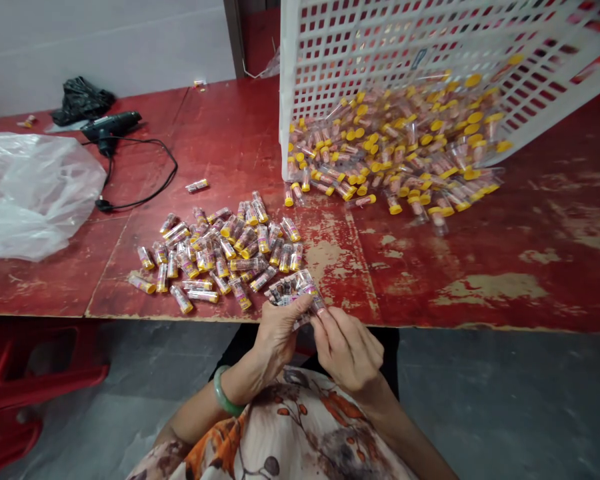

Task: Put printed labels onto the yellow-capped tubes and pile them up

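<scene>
Near the table's front edge, my left hand point(280, 330) grips a clear plastic wrapper bundle point(293, 287) with printed labels on it. The fingers of my right hand point(347, 347) are pinched on the bundle's right end, touching my left thumb's side. Just left of my hands lies a pile of wrapped small tubes point(220, 257) with yellow caps. At the upper right, many clear tubes with yellow caps point(380, 153) spill out of a white plastic basket point(286, 87) lying on its side. What is between my right fingertips is mostly hidden.
A black heat gun point(113, 125) with a looped cord lies at the back left, beside a black plastic bag point(83, 100). A large clear bag point(30, 193) covers the table's left end. One wrapped tube point(197, 185) lies apart. A red stool point(45, 387) stands at lower left.
</scene>
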A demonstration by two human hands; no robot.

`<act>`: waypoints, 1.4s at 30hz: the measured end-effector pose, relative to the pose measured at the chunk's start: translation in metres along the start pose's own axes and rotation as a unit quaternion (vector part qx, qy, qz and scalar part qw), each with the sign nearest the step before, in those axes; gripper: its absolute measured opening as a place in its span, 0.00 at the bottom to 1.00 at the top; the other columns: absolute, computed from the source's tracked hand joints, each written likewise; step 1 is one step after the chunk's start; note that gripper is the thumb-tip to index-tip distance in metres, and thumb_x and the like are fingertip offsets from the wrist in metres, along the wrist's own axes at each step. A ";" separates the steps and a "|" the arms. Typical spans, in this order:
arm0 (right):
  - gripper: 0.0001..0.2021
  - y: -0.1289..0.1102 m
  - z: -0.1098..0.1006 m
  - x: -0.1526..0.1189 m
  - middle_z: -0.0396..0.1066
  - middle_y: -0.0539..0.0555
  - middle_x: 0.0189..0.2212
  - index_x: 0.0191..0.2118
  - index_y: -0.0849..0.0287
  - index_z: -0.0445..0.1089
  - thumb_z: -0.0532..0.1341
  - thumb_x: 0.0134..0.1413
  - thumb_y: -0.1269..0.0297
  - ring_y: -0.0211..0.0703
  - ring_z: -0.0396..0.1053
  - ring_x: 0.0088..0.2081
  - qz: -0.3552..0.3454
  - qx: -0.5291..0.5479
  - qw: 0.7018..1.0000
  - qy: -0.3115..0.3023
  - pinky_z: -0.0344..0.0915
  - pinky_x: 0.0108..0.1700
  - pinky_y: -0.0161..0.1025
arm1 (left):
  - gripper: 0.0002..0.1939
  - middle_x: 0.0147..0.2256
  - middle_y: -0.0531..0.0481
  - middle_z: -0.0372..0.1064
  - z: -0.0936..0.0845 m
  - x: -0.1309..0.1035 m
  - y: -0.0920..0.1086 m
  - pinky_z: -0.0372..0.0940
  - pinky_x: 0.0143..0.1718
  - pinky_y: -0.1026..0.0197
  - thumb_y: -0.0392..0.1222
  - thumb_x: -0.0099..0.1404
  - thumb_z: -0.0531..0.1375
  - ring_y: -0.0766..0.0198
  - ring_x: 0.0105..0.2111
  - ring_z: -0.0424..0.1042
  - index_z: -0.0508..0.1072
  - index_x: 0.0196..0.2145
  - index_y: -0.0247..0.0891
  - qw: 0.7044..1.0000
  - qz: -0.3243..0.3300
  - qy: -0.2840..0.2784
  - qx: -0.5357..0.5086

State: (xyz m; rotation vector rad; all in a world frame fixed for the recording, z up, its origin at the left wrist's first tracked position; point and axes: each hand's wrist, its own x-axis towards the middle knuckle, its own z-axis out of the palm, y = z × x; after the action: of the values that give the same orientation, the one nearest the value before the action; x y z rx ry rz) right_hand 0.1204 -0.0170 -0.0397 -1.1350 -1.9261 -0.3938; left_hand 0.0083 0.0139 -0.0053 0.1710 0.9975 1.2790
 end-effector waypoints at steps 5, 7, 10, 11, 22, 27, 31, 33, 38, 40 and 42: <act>0.23 0.003 -0.004 0.011 0.68 0.64 0.46 0.52 0.63 0.64 0.66 0.49 0.70 0.48 0.70 0.45 0.098 0.179 0.978 -0.038 0.72 0.44 0.42 | 0.17 0.25 0.51 0.72 -0.004 0.001 0.002 0.64 0.27 0.66 0.38 0.41 0.73 0.70 0.23 0.69 0.75 0.29 0.31 0.999 -0.033 -0.004 0.005; 0.21 0.008 -0.012 0.016 0.65 0.65 0.50 0.53 0.62 0.63 0.63 0.53 0.67 0.50 0.68 0.49 0.127 0.295 0.940 -0.114 0.71 0.47 0.45 | 0.17 0.27 0.50 0.73 -0.005 0.002 0.007 0.65 0.29 0.65 0.38 0.42 0.73 0.68 0.25 0.70 0.75 0.30 0.31 0.999 -0.029 -0.014 0.001; 0.18 0.012 -0.019 0.017 0.65 0.62 0.49 0.52 0.60 0.65 0.59 0.55 0.72 0.46 0.69 0.47 0.173 0.340 0.917 -0.117 0.71 0.45 0.43 | 0.19 0.27 0.50 0.74 -0.006 0.003 0.012 0.67 0.30 0.63 0.37 0.40 0.74 0.66 0.25 0.71 0.75 0.31 0.31 0.999 -0.034 -0.024 0.011; 0.17 0.011 -0.019 0.017 0.67 0.61 0.47 0.50 0.59 0.66 0.59 0.54 0.75 0.44 0.69 0.44 0.182 0.333 0.921 -0.092 0.71 0.44 0.42 | 0.20 0.27 0.50 0.73 -0.007 0.003 0.012 0.67 0.29 0.63 0.37 0.39 0.74 0.66 0.24 0.71 0.75 0.31 0.31 0.999 -0.037 -0.024 0.015; 0.19 0.010 -0.006 0.010 0.74 0.58 0.42 0.50 0.57 0.69 0.60 0.53 0.78 0.42 0.74 0.41 0.089 0.244 0.964 -0.049 0.74 0.43 0.38 | 0.20 0.32 0.48 0.76 -0.009 -0.002 0.016 0.69 0.35 0.61 0.35 0.40 0.73 0.64 0.29 0.73 0.76 0.33 0.33 0.999 -0.025 -0.028 0.022; 0.20 0.000 -0.005 0.010 0.74 0.57 0.39 0.50 0.57 0.69 0.60 0.51 0.79 0.45 0.74 0.41 0.128 0.224 0.966 0.018 0.74 0.42 0.42 | 0.19 0.29 0.50 0.75 -0.006 -0.006 0.014 0.67 0.32 0.64 0.36 0.40 0.74 0.67 0.27 0.72 0.76 0.32 0.33 1.000 -0.023 -0.013 0.016; 0.19 -0.010 0.001 0.010 0.74 0.56 0.37 0.47 0.57 0.70 0.60 0.49 0.79 0.44 0.74 0.38 0.154 0.206 0.964 0.066 0.74 0.38 0.41 | 0.17 0.26 0.52 0.73 -0.004 -0.012 0.013 0.66 0.31 0.65 0.37 0.40 0.73 0.69 0.25 0.70 0.75 0.29 0.32 0.999 -0.027 -0.012 0.020; 0.18 -0.011 0.003 0.011 0.74 0.55 0.36 0.46 0.57 0.70 0.60 0.49 0.79 0.44 0.74 0.37 0.181 0.197 0.960 0.080 0.75 0.37 0.41 | 0.17 0.27 0.52 0.74 -0.005 -0.015 0.011 0.67 0.31 0.65 0.37 0.41 0.73 0.68 0.26 0.71 0.76 0.30 0.33 0.999 -0.034 -0.019 0.029; 0.19 -0.008 0.003 0.013 0.74 0.55 0.36 0.47 0.56 0.71 0.59 0.50 0.79 0.44 0.74 0.35 0.175 0.173 0.965 0.094 0.75 0.36 0.42 | 0.18 0.30 0.49 0.75 -0.005 -0.023 0.005 0.68 0.36 0.62 0.36 0.41 0.73 0.66 0.29 0.73 0.76 0.32 0.34 0.998 -0.036 -0.040 0.042; 0.20 -0.007 0.002 0.015 0.73 0.55 0.36 0.48 0.55 0.71 0.59 0.49 0.81 0.43 0.73 0.35 0.161 0.174 0.967 0.093 0.74 0.35 0.41 | 0.17 0.31 0.49 0.75 -0.004 -0.023 0.005 0.68 0.36 0.63 0.36 0.42 0.73 0.66 0.29 0.73 0.76 0.32 0.34 0.998 -0.033 -0.048 0.038; 0.21 -0.007 0.001 0.016 0.73 0.55 0.36 0.48 0.55 0.71 0.59 0.49 0.81 0.43 0.73 0.35 0.159 0.178 0.966 0.095 0.74 0.35 0.40 | 0.16 0.31 0.49 0.76 -0.003 -0.023 0.008 0.67 0.37 0.64 0.35 0.43 0.72 0.67 0.30 0.73 0.76 0.32 0.34 0.997 -0.040 -0.063 0.035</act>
State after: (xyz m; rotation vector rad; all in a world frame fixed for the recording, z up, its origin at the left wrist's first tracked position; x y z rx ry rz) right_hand 0.1105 -0.0108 -0.0269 -1.0970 -1.5366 0.0213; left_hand 0.0016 -0.0040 0.0102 0.2594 0.9328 1.1475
